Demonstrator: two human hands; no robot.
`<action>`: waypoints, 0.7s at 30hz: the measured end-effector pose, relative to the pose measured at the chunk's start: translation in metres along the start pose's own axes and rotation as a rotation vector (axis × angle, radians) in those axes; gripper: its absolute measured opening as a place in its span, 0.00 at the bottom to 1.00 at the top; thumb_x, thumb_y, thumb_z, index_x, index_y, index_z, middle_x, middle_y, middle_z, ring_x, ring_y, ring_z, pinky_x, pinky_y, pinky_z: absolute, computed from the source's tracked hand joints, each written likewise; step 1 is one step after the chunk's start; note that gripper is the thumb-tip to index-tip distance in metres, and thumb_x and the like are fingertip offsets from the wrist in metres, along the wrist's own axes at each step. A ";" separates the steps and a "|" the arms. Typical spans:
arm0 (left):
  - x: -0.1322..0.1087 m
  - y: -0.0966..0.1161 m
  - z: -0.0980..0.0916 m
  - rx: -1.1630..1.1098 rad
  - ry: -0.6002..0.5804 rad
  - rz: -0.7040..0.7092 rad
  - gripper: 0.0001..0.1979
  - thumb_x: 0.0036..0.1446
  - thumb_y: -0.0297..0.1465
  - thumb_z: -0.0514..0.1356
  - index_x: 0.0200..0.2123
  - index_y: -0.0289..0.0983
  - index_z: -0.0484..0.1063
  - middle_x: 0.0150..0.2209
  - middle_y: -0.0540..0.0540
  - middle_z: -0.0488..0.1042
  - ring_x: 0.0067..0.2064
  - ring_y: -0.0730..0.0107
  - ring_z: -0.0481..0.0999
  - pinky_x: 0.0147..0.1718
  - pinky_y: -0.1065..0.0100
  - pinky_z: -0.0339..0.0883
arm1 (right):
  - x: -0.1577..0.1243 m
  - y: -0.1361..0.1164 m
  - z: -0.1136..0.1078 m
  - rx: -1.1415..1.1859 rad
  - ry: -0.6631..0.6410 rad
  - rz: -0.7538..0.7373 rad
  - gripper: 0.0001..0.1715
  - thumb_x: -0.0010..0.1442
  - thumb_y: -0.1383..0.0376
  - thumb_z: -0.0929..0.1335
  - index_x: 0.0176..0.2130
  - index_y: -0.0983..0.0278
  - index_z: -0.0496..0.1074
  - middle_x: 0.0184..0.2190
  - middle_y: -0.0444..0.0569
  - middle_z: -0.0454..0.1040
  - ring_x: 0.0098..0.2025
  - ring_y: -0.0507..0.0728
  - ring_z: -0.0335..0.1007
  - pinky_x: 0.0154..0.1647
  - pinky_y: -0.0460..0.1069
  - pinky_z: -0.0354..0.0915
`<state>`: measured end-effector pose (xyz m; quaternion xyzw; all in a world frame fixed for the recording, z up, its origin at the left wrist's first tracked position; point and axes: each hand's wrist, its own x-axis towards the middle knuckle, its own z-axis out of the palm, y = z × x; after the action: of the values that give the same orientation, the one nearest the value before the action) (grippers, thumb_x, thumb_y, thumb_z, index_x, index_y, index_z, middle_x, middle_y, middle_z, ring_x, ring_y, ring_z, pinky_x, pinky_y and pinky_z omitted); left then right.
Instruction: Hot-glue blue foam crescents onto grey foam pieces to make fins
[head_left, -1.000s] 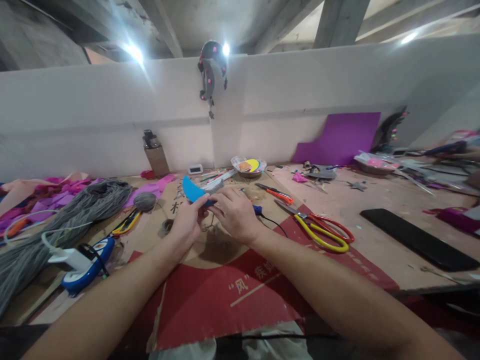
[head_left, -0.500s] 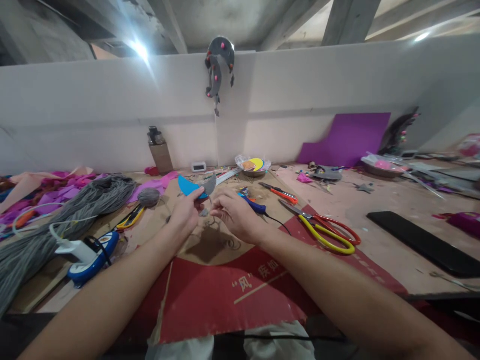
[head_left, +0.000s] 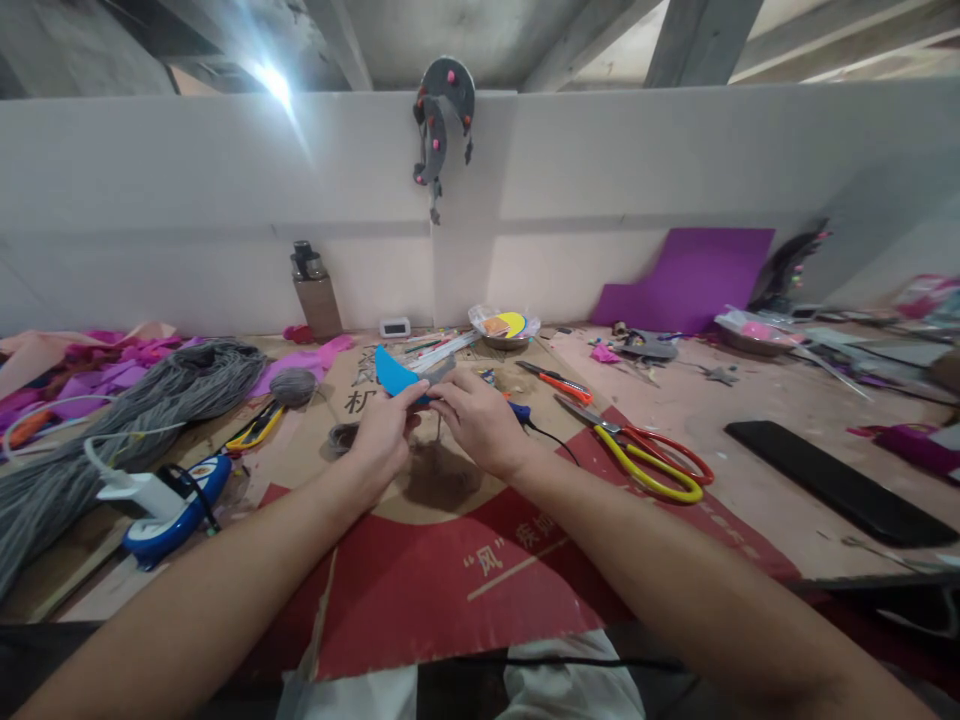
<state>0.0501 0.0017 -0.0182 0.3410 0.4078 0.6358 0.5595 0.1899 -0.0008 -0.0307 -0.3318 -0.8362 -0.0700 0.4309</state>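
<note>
A blue crescent [head_left: 397, 375], its right end wrapped in grey yarn, is held above the cardboard sheet [head_left: 450, 590]. My left hand [head_left: 391, 425] pinches its lower middle between thumb and fingers. At the grey end, my right hand [head_left: 480, 415] has its fingers closed on the yarn-wrapped part, close to the left fingertips. Grey yarn [head_left: 439, 430] hangs down between the two hands toward the cardboard. The fingertips partly hide the crescent's wrapped end.
Red-and-yellow scissors [head_left: 637, 450] and a cutter knife [head_left: 555, 382] lie to the right, beyond them a black slab [head_left: 836, 480]. A blue power strip [head_left: 176, 510], grey yarn skein [head_left: 187, 390] and small yarn ball [head_left: 292, 387] lie left. A bowl [head_left: 506, 338] stands at the back.
My right hand has moved up from the loose yarn onto the crescent's grey end. The crescent has shifted slightly right and tilted, and the hands are now closer together.
</note>
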 end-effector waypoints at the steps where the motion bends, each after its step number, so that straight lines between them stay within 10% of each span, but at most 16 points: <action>1: -0.001 0.000 0.001 -0.001 -0.001 -0.007 0.19 0.29 0.29 0.74 0.26 0.36 0.70 0.23 0.51 0.74 0.23 0.76 0.69 0.20 0.74 0.54 | 0.000 0.000 0.000 -0.035 -0.013 -0.001 0.12 0.68 0.66 0.60 0.41 0.64 0.72 0.37 0.53 0.70 0.41 0.57 0.66 0.44 0.52 0.65; 21: 0.004 0.004 -0.002 0.017 0.046 0.019 0.16 0.34 0.30 0.72 0.24 0.36 0.68 0.21 0.52 0.71 0.23 0.75 0.68 0.21 0.72 0.53 | 0.001 -0.002 -0.003 -0.206 -0.027 -0.006 0.10 0.67 0.65 0.62 0.38 0.64 0.71 0.37 0.53 0.72 0.40 0.59 0.67 0.41 0.53 0.62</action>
<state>0.0465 0.0056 -0.0158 0.3347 0.4229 0.6453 0.5411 0.1907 -0.0027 -0.0274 -0.3727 -0.8313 -0.1527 0.3831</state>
